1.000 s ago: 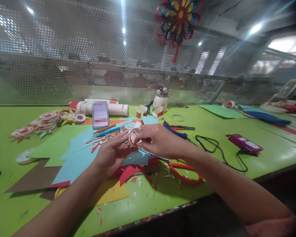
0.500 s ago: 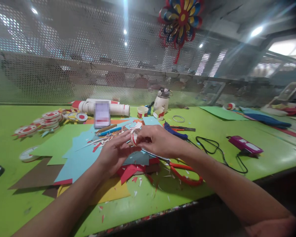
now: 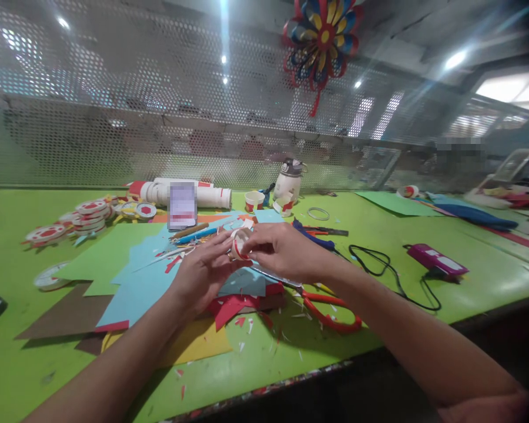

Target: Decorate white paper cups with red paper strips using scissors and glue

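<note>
A small cut paper cup [image 3: 238, 245], white with a red stripe, is held between my two hands above the paper pile. My left hand [image 3: 207, 264] wraps its fingers around the left side. From the right, my right hand [image 3: 282, 249] pinches the rim, its fingertips partly hidden. Below the hands lie sheets of light blue paper [image 3: 145, 282] and red paper [image 3: 233, 308]. Orange-handled scissors [image 3: 330, 311] rest under my right wrist, blades pointing left toward the cup. Paper scraps and a blue pen [image 3: 198, 235] lie just beyond my left hand.
Farther back stand a phone [image 3: 182, 205], paper cups [image 3: 254, 201] and a bottle [image 3: 288, 181]. Stacked red-and-white paper discs [image 3: 90, 214] sit at left. A purple device [image 3: 437, 260] with a black cable lies at right, near blue-handled pliers [image 3: 311, 235]. The table edge [image 3: 291, 379] runs in front.
The cut paper cup has turned slightly in my fingers, so more of its open rim and red stripe shows. Both hands keep nearly the same place.
</note>
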Demonstrator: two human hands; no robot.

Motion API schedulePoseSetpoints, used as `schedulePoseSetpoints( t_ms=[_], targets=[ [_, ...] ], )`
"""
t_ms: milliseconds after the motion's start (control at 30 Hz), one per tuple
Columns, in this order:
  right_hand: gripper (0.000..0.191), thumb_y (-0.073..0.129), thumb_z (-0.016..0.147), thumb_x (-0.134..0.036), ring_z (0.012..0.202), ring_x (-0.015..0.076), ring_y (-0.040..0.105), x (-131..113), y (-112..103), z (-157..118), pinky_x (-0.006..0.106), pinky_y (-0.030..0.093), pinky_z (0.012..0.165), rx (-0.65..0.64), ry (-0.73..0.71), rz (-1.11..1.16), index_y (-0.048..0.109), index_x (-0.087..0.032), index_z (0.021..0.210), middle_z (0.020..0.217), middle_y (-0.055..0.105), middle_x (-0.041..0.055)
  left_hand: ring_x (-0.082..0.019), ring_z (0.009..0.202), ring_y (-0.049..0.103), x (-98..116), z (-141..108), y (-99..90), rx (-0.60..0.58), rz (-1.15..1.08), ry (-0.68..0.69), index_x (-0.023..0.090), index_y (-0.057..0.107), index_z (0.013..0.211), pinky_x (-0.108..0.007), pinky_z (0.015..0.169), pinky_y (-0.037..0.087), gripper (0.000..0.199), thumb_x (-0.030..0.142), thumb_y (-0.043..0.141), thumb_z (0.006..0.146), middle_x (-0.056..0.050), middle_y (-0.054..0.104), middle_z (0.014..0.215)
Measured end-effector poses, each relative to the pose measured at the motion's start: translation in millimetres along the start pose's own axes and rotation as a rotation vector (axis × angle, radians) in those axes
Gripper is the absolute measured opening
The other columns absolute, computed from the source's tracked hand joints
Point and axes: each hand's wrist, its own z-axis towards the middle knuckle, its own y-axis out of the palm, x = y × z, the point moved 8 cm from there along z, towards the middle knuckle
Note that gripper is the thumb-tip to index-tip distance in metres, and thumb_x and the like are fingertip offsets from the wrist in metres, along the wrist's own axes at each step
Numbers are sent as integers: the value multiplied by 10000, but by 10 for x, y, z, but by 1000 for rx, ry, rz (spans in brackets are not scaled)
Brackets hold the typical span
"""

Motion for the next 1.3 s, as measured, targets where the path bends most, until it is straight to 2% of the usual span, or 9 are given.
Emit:
schedulePoseSetpoints(
  t_ms=[200, 333, 500, 733, 933, 1067, 1133, 1200, 1300],
  targets=[
    [194, 516, 793, -43, 721, 121, 526, -9, -17, -13, 246, 382, 664, 9, 25, -17, 684, -140, 795, 795, 636, 41, -253, 1008, 611, 32, 5, 37, -11, 10, 25, 135, 707, 985, -351, 756, 541, 197, 158, 583, 833, -115, 659, 1130],
    [170, 528, 795, -44, 694, 114, 503, 5, -27, 5, 238, 368, 640, 20, 31, -38, 668, -128, 748, 761, 608, 37, -266, 1064, 589, 20, 7, 37, -19, 19, 20, 132, 696, 1020, -344, 769, 542, 222, 164, 576, 837, -121, 627, 1207],
    [198, 529, 818, -46, 681, 103, 493, -108, -18, 23, 227, 368, 652, -43, -107, -28, 618, -139, 667, 730, 580, 13, -271, 1070, 593, 19, -9, 46, -10, 26, 10, 137, 711, 986, -345, 768, 552, 205, 166, 581, 830, -112, 639, 1196],
    [170, 543, 817, -18, 712, 99, 500, -205, -38, 15, 215, 380, 667, -164, -197, -29, 603, -131, 705, 789, 588, 17, -250, 989, 641, 10, -16, 51, 1, -1, -10, 146, 727, 1001, -348, 769, 566, 232, 140, 589, 814, -101, 699, 1079],
    [155, 565, 815, -38, 698, 100, 509, -153, -41, 11, 220, 396, 655, -128, -225, 58, 594, -142, 705, 757, 590, 4, -231, 994, 632, -5, -19, 69, -10, 5, -19, 154, 727, 1008, -335, 799, 557, 229, 143, 607, 813, -91, 694, 1079],
    [154, 577, 806, -42, 673, 99, 504, -138, -108, -4, 231, 399, 644, -24, -249, 81, 612, -135, 688, 708, 586, 5, -208, 933, 635, -3, -26, 45, 28, 4, -37, 130, 722, 994, -324, 755, 568, 212, 146, 597, 822, -93, 682, 1085],
    [119, 597, 801, -73, 660, 104, 509, -91, -173, -21, 245, 406, 640, 46, -213, 98, 634, -132, 704, 702, 603, 15, -189, 880, 636, 17, -26, 31, 46, -11, -31, 130, 719, 984, -318, 729, 571, 201, 151, 602, 822, -87, 680, 1076],
    [74, 623, 795, -115, 654, 107, 526, 30, -230, -46, 255, 418, 632, 108, -110, 185, 655, -129, 730, 702, 621, 22, -173, 853, 634, 49, -25, 39, 39, -23, -14, 142, 712, 986, -304, 713, 567, 193, 164, 612, 823, -76, 680, 1065],
    [55, 665, 779, -188, 616, 97, 553, 294, -250, -103, 248, 447, 595, 171, 89, 500, 654, -134, 772, 695, 635, 12, -171, 894, 637, 95, -30, 86, -6, -37, 10, 151, 693, 997, -286, 745, 553, 191, 169, 628, 817, -72, 675, 1080]
  ],
)
